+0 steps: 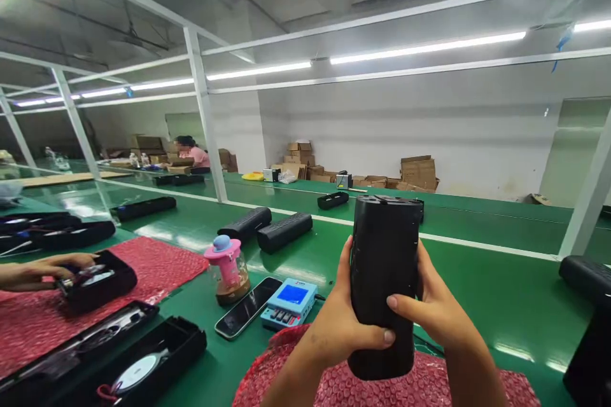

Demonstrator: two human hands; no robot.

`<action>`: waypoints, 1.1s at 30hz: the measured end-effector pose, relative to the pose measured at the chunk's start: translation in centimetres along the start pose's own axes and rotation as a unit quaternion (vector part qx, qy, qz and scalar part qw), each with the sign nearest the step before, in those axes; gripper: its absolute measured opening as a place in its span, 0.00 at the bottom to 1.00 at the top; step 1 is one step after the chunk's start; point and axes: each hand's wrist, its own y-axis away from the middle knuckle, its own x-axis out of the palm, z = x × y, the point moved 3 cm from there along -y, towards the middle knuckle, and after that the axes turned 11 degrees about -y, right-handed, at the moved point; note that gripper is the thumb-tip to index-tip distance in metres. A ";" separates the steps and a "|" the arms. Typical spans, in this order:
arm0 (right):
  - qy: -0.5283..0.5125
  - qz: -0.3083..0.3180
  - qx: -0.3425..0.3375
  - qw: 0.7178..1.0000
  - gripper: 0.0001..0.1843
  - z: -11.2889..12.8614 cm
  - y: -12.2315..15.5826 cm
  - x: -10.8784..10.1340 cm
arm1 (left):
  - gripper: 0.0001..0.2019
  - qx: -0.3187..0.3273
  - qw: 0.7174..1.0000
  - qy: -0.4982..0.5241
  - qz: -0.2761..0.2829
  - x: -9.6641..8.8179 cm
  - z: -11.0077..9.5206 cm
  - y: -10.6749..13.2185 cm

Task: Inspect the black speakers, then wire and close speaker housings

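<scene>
I hold a black, oblong speaker housing (pixel 383 267) upright in front of me, above a red bubble-wrap mat (pixel 334 388). My left hand (pixel 341 321) wraps round its left side, thumb pressed across the front. My right hand (pixel 432 308) grips the right side, its thumb also on the front. Both hands are closed on the housing. Its lower end rests near the mat.
A blue tester box (pixel 289 303), a phone (pixel 247 315) and a pink-lidded bottle (pixel 228 269) stand on the green belt (pixel 501 292) to my left. Another person's hand (pixel 45 269) works on a black part over a red mat (pixel 157 267). More black housings (pixel 284 231) lie beyond.
</scene>
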 end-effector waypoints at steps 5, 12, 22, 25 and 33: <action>-0.058 -0.045 -0.026 0.997 0.47 -1.3 -1.0 1.4 | 0.66 -0.017 0.998 -0.016 -0.061 -1.4 -0.7 0.0; -0.072 -0.128 -0.051 0.988 0.45 -1.5 -0.5 2.9 | 0.63 -0.015 0.996 -0.025 -0.080 -1.6 -1.3 0.3; -0.031 -0.121 -0.064 0.990 0.47 -1.2 -0.2 2.6 | 0.59 -0.013 0.992 -0.038 -0.117 -0.4 -1.8 0.6; -0.078 -0.126 -0.092 0.985 0.36 -1.5 -0.6 2.1 | 0.59 -0.023 0.986 -0.074 -0.147 0.0 -2.0 0.8; -0.085 -0.160 -0.123 0.976 0.30 -1.9 -1.6 1.9 | 0.55 -0.008 0.981 -0.076 -0.179 0.5 -1.9 0.4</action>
